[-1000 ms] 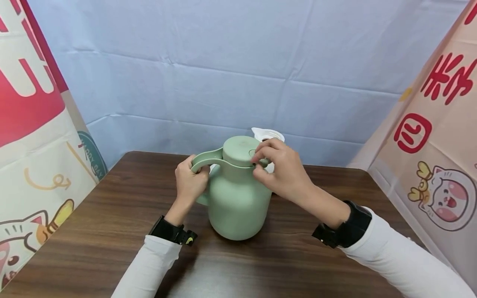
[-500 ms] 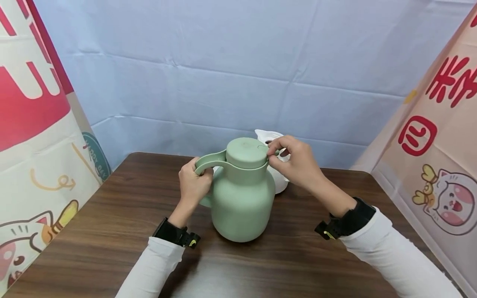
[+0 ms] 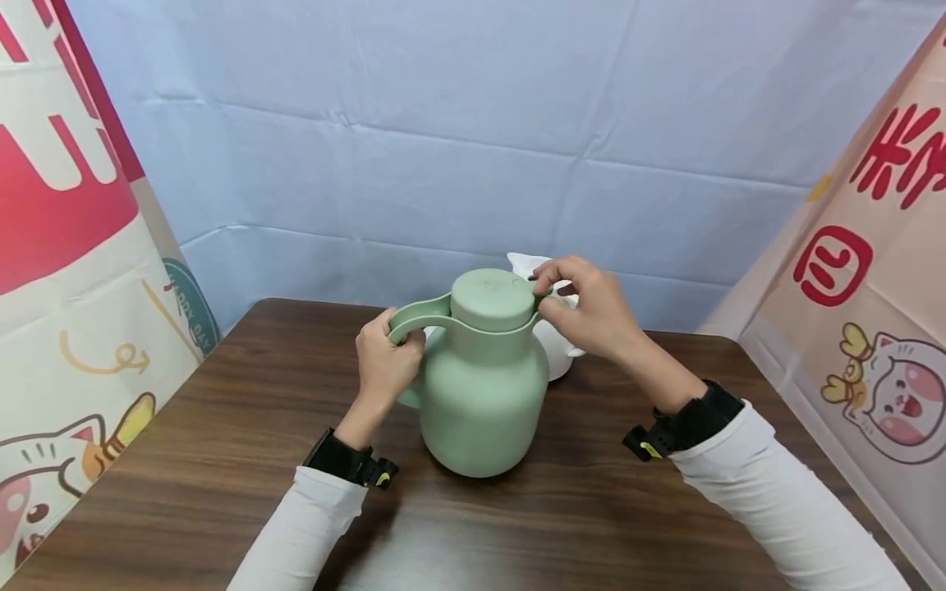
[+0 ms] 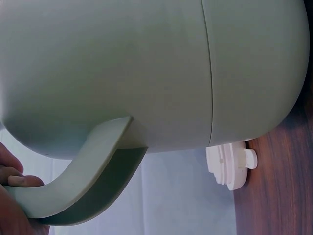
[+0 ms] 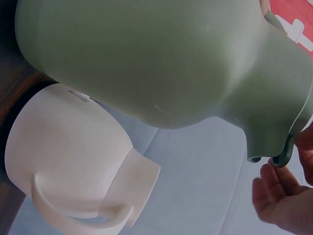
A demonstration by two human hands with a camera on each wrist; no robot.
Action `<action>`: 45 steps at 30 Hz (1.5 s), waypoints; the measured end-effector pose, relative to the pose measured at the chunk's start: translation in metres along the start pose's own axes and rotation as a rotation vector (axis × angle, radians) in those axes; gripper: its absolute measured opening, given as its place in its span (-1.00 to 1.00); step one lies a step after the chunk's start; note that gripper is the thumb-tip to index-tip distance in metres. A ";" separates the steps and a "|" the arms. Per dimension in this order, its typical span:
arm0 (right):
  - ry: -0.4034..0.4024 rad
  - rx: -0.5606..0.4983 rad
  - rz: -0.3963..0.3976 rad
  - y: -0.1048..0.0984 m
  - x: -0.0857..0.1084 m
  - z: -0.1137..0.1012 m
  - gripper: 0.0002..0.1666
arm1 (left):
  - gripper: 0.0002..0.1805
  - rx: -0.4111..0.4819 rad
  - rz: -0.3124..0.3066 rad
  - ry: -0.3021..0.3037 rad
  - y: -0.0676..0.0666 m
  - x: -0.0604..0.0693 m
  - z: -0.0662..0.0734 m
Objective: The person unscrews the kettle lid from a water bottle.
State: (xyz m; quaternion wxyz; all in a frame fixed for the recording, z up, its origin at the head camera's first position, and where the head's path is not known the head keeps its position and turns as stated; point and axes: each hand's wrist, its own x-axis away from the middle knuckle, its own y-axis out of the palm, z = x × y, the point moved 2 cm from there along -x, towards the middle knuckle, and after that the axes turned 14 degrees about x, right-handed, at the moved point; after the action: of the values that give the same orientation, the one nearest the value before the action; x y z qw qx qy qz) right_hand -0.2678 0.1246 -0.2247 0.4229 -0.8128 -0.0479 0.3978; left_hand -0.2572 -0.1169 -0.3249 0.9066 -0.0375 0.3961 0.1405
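Note:
A pale green insulated jug stands upright on the table with its round lid on top. My left hand grips its looped handle on the left side. On the opposite side, my right hand pinches the small dark green flap at the spout with thumb and fingertips. The left wrist view catches only part of the gripping fingers. Behind the green jug, partly covered by it and my right hand, is a white jug with a curved handle.
A white stepped piece, perhaps a lid, lies on the table behind the green jug. The brown wooden table backs onto a pale blue cloth. Printed cloths hang at the left and right.
My right hand has moved right and slightly up beside the lid, staying at the spout. More of the white jug shows. My left hand keeps its grip on the handle.

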 end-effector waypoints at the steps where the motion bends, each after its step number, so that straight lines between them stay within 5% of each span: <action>1: -0.001 0.008 -0.013 0.001 0.000 -0.001 -0.82 | -0.61 0.000 0.001 0.001 0.000 0.000 0.000; 8: -0.051 -0.023 -0.200 0.004 -0.007 -0.009 -0.53 | -0.60 -0.005 0.007 -0.004 -0.001 0.000 0.001; 13: -0.150 0.101 -0.390 0.004 -0.020 -0.018 -0.12 | -0.59 -0.003 0.003 -0.006 -0.001 0.000 0.000; 21: -0.217 0.256 -0.567 0.007 -0.040 -0.034 -0.03 | -0.60 -0.028 0.000 -0.011 0.000 -0.001 0.000; 31: -0.253 0.200 -0.614 0.016 -0.050 -0.030 -0.28 | -0.60 -0.042 0.004 0.004 -0.002 -0.001 0.000; 45: -0.223 0.163 -0.634 0.008 -0.055 -0.036 -0.29 | -0.60 -0.040 -0.001 -0.002 -0.002 -0.001 0.000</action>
State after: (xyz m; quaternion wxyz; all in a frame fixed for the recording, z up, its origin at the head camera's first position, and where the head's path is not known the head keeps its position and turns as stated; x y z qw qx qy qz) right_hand -0.2826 0.0734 -0.1849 0.5812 -0.6725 -0.3121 0.3354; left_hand -0.2574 -0.1187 -0.3245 0.9061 -0.0557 0.3922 0.1482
